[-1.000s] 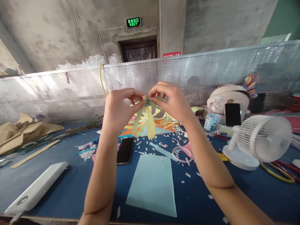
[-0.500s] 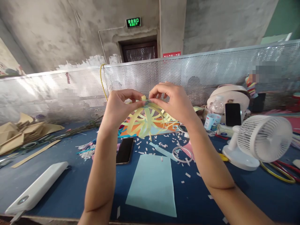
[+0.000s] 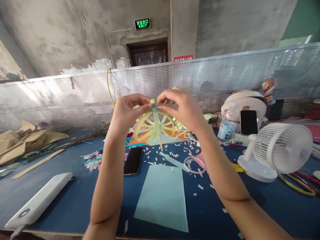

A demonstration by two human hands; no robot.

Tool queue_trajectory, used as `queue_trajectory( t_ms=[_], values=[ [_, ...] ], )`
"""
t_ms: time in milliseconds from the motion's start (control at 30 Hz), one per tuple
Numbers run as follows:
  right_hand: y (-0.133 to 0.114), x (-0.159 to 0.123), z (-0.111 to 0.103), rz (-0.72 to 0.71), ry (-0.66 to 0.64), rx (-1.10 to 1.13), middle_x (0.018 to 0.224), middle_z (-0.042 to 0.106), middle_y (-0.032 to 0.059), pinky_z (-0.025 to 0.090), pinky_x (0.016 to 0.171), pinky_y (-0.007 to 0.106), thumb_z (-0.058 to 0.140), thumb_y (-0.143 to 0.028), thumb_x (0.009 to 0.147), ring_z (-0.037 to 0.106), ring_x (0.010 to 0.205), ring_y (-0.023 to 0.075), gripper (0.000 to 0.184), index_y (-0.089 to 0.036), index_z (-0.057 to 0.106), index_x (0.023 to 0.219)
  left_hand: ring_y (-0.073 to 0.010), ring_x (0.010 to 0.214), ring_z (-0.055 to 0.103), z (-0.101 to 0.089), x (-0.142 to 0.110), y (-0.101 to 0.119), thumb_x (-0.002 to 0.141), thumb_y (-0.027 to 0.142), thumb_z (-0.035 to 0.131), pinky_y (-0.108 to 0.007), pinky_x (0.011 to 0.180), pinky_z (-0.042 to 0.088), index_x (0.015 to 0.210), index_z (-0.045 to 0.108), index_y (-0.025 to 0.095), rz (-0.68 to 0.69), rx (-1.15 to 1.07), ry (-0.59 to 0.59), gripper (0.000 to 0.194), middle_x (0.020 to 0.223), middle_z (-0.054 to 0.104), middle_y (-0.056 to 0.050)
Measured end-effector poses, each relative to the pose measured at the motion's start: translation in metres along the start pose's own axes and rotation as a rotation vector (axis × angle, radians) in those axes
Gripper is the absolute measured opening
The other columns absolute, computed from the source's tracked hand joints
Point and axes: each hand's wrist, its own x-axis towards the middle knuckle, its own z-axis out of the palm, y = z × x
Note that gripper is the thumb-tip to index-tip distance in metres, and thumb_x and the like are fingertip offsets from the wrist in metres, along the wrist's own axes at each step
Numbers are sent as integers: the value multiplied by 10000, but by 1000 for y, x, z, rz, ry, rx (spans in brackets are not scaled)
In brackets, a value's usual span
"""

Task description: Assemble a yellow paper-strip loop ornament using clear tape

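Observation:
A yellow paper-strip lantern (image 3: 156, 124), its strips bowed out like a cage, hangs in the air between my two hands. My left hand (image 3: 132, 108) pinches it at the gathered top from the left. From the right, my right hand (image 3: 180, 105) pinches a strip end at the same top, thumb and forefinger together. The fingertips of both hands are close to each other there. A thin yellow stick juts out below the strips. Under it on the table lies a light blue paper sheet (image 3: 162, 196), with white paper scraps around it.
A black phone (image 3: 133, 161) and a roll of tape (image 3: 194, 165) lie beyond the sheet. At the left are a white power bank (image 3: 40, 200) and folded brown paper (image 3: 27, 140). A white fan (image 3: 280, 146) and a plastic bottle (image 3: 227, 125) stand right, before a perforated metal screen (image 3: 150, 80).
My right hand has shifted slightly left, closer to my left fingertips. The lantern has turned a little, and its top has moved slightly left and up.

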Motion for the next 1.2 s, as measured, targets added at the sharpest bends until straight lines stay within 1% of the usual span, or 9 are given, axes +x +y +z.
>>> queue_trajectory(
  t_ms=[133, 333, 433, 600, 767, 900, 1000, 1100, 1200],
  values=[
    [4, 0, 1, -4, 5, 11, 900, 656, -2, 362, 782, 343, 638, -246, 911, 525, 919, 210, 67, -248, 595, 861, -184, 811, 697, 1, 0, -1, 789, 341, 740, -295, 697, 569, 848, 741, 211, 16, -4, 12, 142, 861, 746, -48],
    [3, 0, 1, -19, 25, -23, 872, 638, -7, 365, 806, 357, 635, -235, 910, 518, 906, 209, 85, -254, 607, 832, -187, 804, 703, 1, 0, -3, 770, 374, 761, -287, 686, 567, 852, 745, 200, 18, -4, -9, 193, 847, 749, -54],
    [4, 0, 0, -13, 30, -34, 868, 642, -5, 369, 811, 349, 642, -238, 908, 524, 903, 205, 86, -244, 608, 829, -171, 779, 696, 4, 2, -3, 762, 334, 768, -273, 683, 561, 837, 735, 192, 33, -9, 0, 164, 831, 740, -49],
    [5, 0, -1, 9, 25, -32, 902, 652, 9, 363, 792, 320, 609, -219, 924, 528, 914, 196, 56, -219, 616, 869, -136, 750, 660, 9, 3, -2, 747, 235, 773, -253, 704, 540, 825, 740, 168, 82, -8, 71, 108, 795, 720, -35],
    [1, 0, -2, 20, -7, -27, 887, 645, 3, 357, 775, 303, 560, -192, 945, 516, 887, 181, 87, -220, 600, 873, -133, 753, 630, 8, 2, 1, 746, 203, 765, -255, 704, 520, 824, 739, 163, 95, 17, 32, 91, 795, 704, -33],
    [1, 0, 0, 41, 4, -10, 880, 636, 9, 360, 759, 294, 545, -182, 942, 521, 873, 175, 93, -213, 595, 870, -136, 769, 623, 9, 2, -1, 770, 193, 736, -259, 718, 518, 839, 731, 159, 119, 32, 44, 77, 818, 702, -40],
    [2, -1, -1, 51, 16, 38, 877, 638, 18, 371, 746, 291, 497, -216, 974, 537, 866, 168, 154, -202, 621, 885, -134, 772, 621, 9, 3, -3, 784, 182, 715, -262, 731, 518, 869, 732, 159, 141, 42, 42, 89, 832, 704, -40],
    [3, -2, -6, 47, 28, 112, 905, 657, 27, 392, 757, 289, 452, -261, 1010, 571, 875, 159, 233, -188, 652, 915, -131, 769, 622, 7, 3, -2, 804, 189, 700, -262, 725, 519, 889, 736, 158, 142, 60, 17, 97, 843, 705, -42],
    [-2, -5, -17, 50, 44, 164, 919, 669, 28, 417, 765, 281, 431, -272, 1028, 604, 872, 147, 259, -180, 659, 946, -132, 765, 625, 3, 2, -1, 810, 207, 712, -256, 699, 516, 885, 736, 159, 137, 65, -19, 92, 827, 700, -41]
  ],
)
